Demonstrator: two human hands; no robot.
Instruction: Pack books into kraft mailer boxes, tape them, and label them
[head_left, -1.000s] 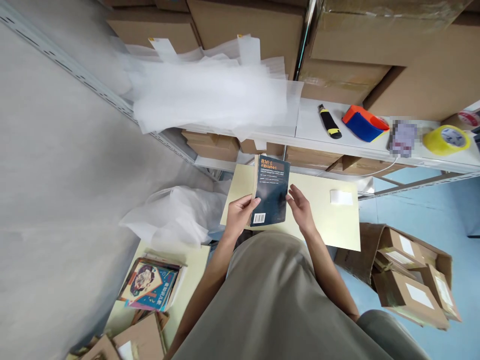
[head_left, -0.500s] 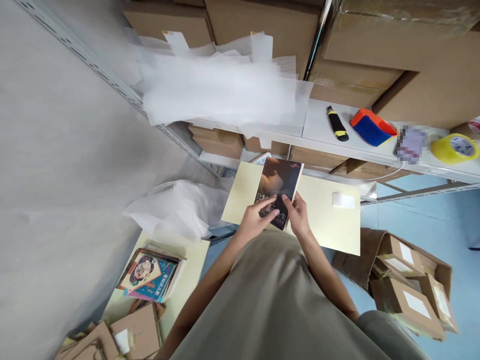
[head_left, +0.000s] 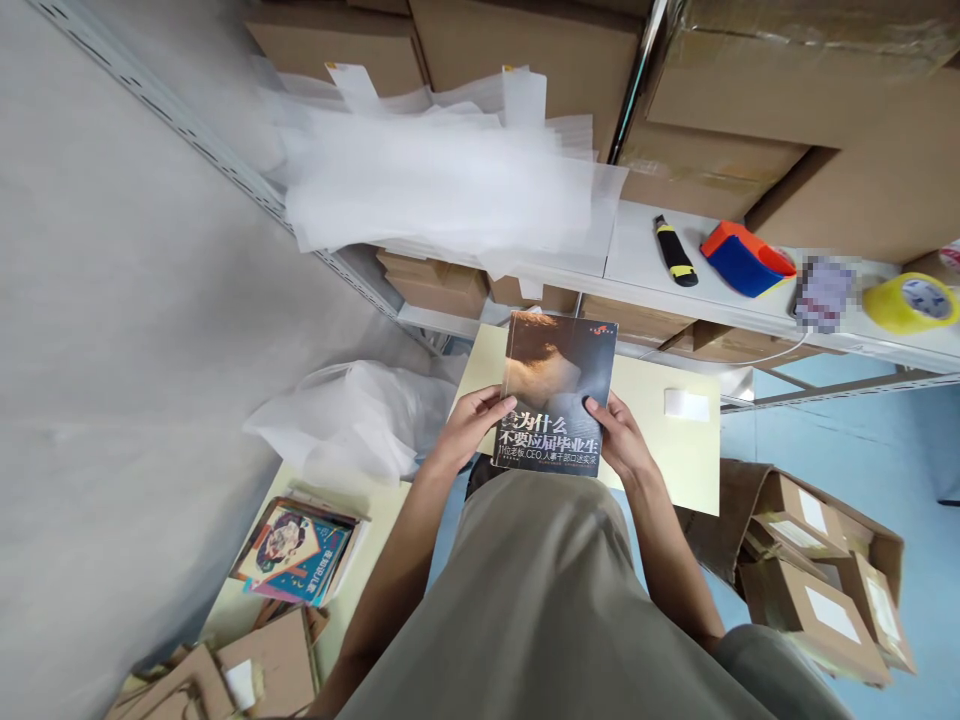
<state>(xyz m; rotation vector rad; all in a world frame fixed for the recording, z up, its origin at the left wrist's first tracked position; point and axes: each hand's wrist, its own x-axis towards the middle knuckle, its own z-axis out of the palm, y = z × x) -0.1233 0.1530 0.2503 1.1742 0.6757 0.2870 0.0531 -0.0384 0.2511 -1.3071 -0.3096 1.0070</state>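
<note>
A dark paperback book (head_left: 551,385) with white lettering faces me, held up in front of my body above the pale yellow table (head_left: 675,440). My left hand (head_left: 472,425) grips its left edge, thumb on the cover. On the right edge my right hand (head_left: 619,432) does the same, its thumb also on the front. The fingers behind the book are hidden. A small white slip (head_left: 686,404) lies on the table to the right of the book.
Foam sheets (head_left: 442,180) lie on the shelf ahead, with a box cutter (head_left: 675,250), a tape dispenser (head_left: 746,260) and yellow tape (head_left: 911,300). At lower left are stacked books (head_left: 300,550) and cardboard (head_left: 274,660). A carton of boxes (head_left: 817,600) stands at right.
The book has turned from a tilt to squarely facing me and looks larger. My left hand has moved from the cover to the left edge, and my right hand has shifted slightly right.
</note>
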